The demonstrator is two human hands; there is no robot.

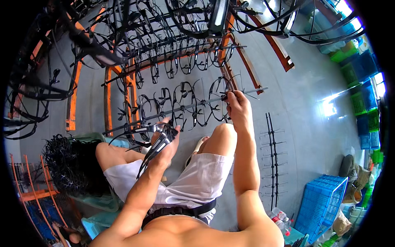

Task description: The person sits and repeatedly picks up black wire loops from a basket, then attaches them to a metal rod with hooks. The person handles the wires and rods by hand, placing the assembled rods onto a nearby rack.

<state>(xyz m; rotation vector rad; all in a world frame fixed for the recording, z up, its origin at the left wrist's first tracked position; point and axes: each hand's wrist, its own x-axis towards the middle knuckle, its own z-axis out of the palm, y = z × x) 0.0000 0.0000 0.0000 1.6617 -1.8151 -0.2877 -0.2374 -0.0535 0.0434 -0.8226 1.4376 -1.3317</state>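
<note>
Frames [163, 143] clutched in your left hand [170, 142], eight o'clock, may tangle if your right hand [240, 106], pinched closed at two, jolts the rod [193, 106].

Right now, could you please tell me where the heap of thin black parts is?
In the head view, the heap is at the left, in a pale green bin beside the person's left knee.

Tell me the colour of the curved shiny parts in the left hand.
The curved shiny parts are mostly black; head view.
</note>
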